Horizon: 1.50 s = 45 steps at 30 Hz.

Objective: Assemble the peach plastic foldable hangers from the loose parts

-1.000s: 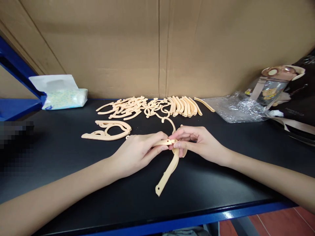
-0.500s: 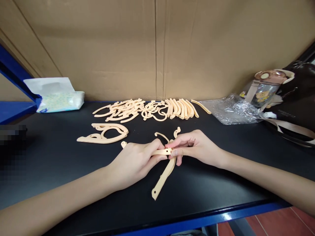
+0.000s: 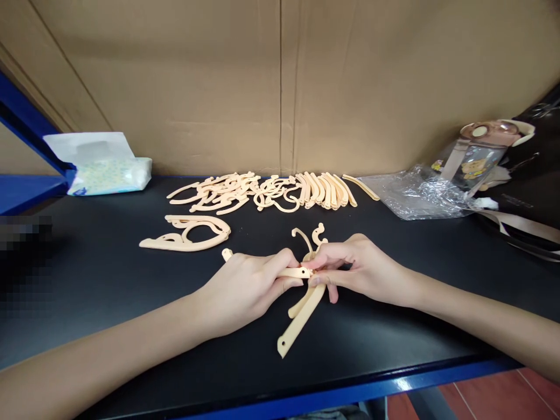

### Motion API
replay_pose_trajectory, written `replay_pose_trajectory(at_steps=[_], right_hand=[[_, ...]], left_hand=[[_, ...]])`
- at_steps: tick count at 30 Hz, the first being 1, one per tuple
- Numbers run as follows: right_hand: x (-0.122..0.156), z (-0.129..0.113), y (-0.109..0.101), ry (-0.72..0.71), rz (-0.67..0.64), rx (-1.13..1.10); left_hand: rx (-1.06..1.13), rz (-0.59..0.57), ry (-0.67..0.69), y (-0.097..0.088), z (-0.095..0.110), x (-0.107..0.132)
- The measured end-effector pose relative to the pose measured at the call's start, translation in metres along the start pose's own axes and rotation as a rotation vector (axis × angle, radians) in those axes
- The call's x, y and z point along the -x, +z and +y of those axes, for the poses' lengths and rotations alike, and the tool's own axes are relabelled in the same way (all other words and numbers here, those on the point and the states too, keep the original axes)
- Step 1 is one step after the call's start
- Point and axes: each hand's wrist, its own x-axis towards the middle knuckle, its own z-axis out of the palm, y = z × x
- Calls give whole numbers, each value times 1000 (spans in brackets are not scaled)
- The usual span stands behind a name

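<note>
My left hand (image 3: 249, 289) is closed around a beige plastic hanger arm (image 3: 295, 272). One holed end of this arm pokes out between thumb and forefinger, and its other end shows behind the knuckles. Facing it, my right hand (image 3: 359, 268) pinches a partly joined beige hanger (image 3: 301, 321) at its middle. Long pieces of that hanger point down toward me, while a thin curved hook (image 3: 301, 236) sticks out above the fingers. Beside the hook a short curled end (image 3: 320, 234) shows. The two hands meet at the joint, which fingers partly hide.
A folded hanger (image 3: 205, 246) lies to the left on the black table. Along the back are a pile of curved pieces (image 3: 223, 192), loose hooks (image 3: 286, 205) and a row of arms (image 3: 326, 191). Tissues (image 3: 111, 175) stand left; a plastic bag (image 3: 411, 195) and bottle (image 3: 479, 160) are right.
Both hands and the pieces have shifted slightly right in the picture. The hanger in my right hand has turned a little, and a second piece now shows beside its long arm.
</note>
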Motion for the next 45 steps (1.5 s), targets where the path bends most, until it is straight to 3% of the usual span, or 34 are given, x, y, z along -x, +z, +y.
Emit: replay_pose_trajectory(at_steps=[17, 25, 34, 38, 45], right_hand=[[0, -12, 0, -12, 8, 359], [1, -13, 1, 24, -5, 427], [0, -10, 2, -77, 116, 648], [-4, -6, -1, -86, 181, 459], [-9, 0, 0, 37, 206, -55]], left_hand=[[-101, 15, -65, 5, 1, -3], [-159, 6, -94, 7, 4, -6], [-110, -34, -162, -5, 6, -12], [-66, 24, -171, -7, 6, -12], [-20, 79, -144, -7, 6, -11]])
